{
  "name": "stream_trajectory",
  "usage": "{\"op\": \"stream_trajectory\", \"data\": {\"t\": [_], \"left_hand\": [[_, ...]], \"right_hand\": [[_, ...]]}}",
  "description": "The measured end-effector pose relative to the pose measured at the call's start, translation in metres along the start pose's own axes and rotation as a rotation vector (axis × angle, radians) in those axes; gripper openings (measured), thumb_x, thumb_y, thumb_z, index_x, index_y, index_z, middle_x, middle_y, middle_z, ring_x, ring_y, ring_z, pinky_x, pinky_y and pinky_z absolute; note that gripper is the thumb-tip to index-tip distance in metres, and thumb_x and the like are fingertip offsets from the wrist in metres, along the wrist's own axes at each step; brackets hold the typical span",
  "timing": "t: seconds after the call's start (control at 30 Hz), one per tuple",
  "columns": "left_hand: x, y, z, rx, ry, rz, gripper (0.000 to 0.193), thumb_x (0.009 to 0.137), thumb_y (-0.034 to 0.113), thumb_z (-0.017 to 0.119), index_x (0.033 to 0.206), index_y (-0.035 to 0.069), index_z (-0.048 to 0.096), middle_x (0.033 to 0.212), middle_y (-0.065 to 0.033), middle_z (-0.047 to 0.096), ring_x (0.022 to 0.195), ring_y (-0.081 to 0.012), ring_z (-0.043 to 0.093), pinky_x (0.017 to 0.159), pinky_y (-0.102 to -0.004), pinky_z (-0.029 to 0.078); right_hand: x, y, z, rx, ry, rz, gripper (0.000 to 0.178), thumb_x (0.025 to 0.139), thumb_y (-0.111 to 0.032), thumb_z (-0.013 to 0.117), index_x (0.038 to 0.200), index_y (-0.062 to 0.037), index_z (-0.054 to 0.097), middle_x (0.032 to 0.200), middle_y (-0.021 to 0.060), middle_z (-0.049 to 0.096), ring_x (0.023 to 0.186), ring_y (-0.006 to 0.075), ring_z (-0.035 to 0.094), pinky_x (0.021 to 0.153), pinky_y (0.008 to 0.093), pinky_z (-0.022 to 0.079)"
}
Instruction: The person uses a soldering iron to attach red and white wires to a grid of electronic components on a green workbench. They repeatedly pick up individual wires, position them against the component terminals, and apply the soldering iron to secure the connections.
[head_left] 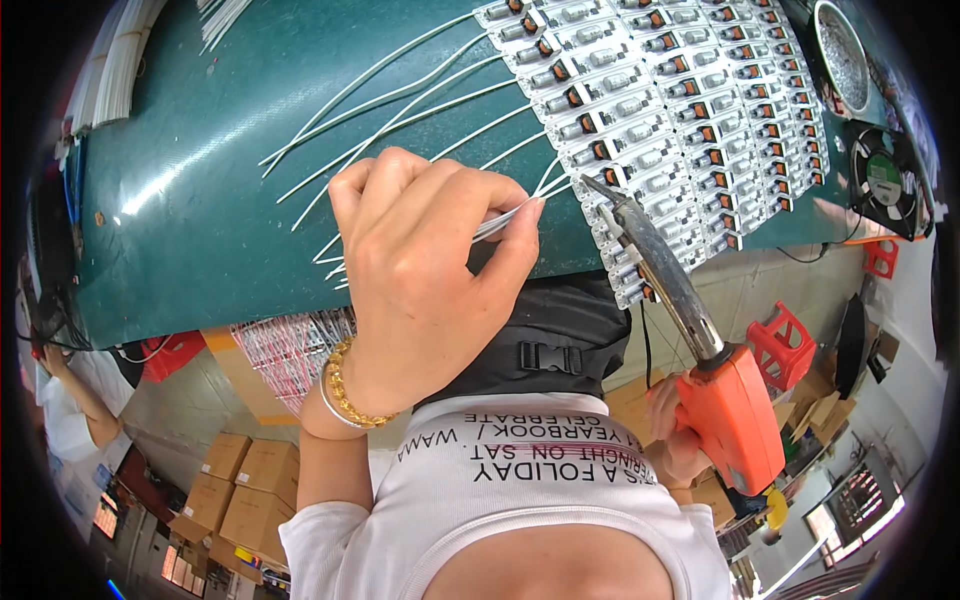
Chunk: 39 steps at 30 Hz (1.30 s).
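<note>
On the green table (pixel 220 235) lay circuit boards (pixel 655 130); at their edge our left hand (pixel 420 245) pinched white wires (pixel 500 222), while our right hand (pixel 676 440) gripped a soldering gun (pixel 735 425). A slip of its tip (pixel 606 193), we judged, could scorch our fingertips (pixel 527 228).

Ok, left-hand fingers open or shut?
Shut: the left hand pinches a bundle of white wires between thumb and forefinger.

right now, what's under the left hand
The green table shows around the left hand; white wires stick out on both sides, and it pinches some of them. Whatever lies directly beneath the hand is covered.
</note>
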<state>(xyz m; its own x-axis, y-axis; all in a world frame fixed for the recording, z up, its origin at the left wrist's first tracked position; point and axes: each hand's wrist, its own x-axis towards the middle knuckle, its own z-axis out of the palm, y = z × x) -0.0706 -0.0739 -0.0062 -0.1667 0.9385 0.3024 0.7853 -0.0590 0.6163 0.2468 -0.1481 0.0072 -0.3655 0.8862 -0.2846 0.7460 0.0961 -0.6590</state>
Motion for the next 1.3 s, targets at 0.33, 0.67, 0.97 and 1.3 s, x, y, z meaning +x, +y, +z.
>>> {"op": "stream_trajectory", "data": {"t": [0.33,0.67,0.97,1.3], "left_hand": [[-0.003,0.002,-0.006,-0.114,-0.051,0.039,0.012,0.069,0.002,0.076,0.075,0.006,0.066,0.084,-0.003,0.062,0.083,-0.023,0.056,0.085,-0.0355,0.039],[-0.003,0.003,-0.004,-0.081,-0.075,0.048,0.014,0.066,0.002,0.076,0.073,0.007,0.065,0.083,-0.0024,0.062,0.086,-0.0233,0.055,0.087,-0.0367,0.038],[-0.003,0.002,-0.003,-0.065,-0.061,0.061,0.015,0.066,0.002,0.076,0.073,0.007,0.065,0.083,-0.0028,0.062,0.086,-0.0235,0.055,0.087,-0.0365,0.038],[-0.004,0.007,-0.006,-0.132,-0.112,0.083,0.012,0.068,0.004,0.077,0.074,0.006,0.067,0.083,-0.0026,0.064,0.084,-0.0217,0.059,0.096,-0.0445,0.039]], "right_hand": [[-0.001,-0.016,-0.007,0.074,0.07,0.034,0.017,0.072,-0.024,0.064,0.083,-0.0109,0.064,0.076,0.009,0.06,0.064,0.0321,0.056,0.057,0.0389,0.043],[-0.02,0.0,0.015,0.236,0.283,0.139,0.063,0.078,-0.067,0.064,0.079,-0.0067,0.045,0.051,-0.0034,0.042,0.044,0.0119,0.041,0.051,0.0286,0.035],[-0.017,0.003,0.012,0.231,0.288,0.029,0.065,0.078,-0.07,0.061,0.081,-0.0061,0.048,0.051,-0.004,0.041,0.045,0.0119,0.043,0.053,0.0284,0.037],[-0.026,0.01,0.014,0.187,0.271,-0.001,0.053,0.077,-0.056,0.065,0.084,-0.0046,0.056,0.062,0.0013,0.05,0.053,0.0168,0.05,0.055,0.0304,0.04]]}}
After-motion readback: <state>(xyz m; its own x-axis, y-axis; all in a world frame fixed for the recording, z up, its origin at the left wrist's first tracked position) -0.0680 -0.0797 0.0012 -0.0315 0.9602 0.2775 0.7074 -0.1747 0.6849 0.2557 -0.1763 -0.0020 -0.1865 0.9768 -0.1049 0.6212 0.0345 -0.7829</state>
